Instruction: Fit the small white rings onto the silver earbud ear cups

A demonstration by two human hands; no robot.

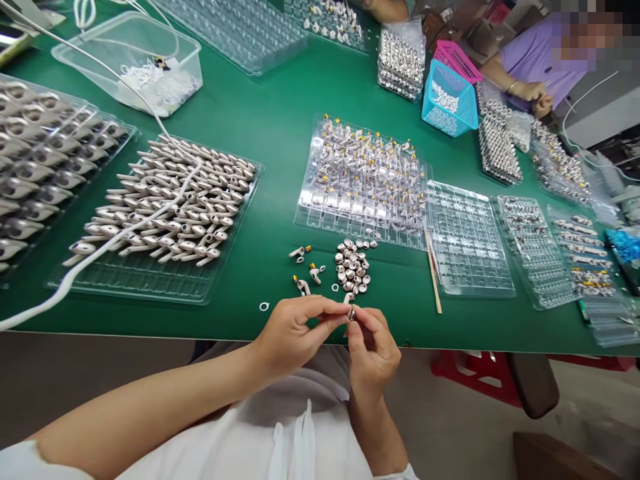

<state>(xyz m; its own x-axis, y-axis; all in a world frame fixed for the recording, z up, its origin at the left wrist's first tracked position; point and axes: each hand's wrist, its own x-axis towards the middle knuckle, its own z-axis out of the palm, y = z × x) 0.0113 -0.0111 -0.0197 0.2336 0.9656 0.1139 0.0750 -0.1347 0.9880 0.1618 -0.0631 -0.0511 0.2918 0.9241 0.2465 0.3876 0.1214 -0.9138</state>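
At the table's near edge my left hand (293, 333) and my right hand (374, 350) meet, thumbs and forefingers pinched round one small earbud (351, 314). Its stem points up and away from me; the fingertips cover much of the rest. Just beyond lies a loose pile of round earbud caps (353, 265), pale with dark insides. Left of the pile are a few earbud stem pieces (315, 272), some with orange tabs. A thin white ring (264, 307) lies near my left hand, and a second ring (335, 287) beside the pile.
Trays of earbud shells (170, 200) stand left, with a white cable (100, 243) across one. A tray of orange-tabbed parts (365, 173) is ahead; a wooden stick (434, 273) lies beside it. A blue basket (450, 123) stands farther back, near a co-worker in a purple shirt (530, 60).
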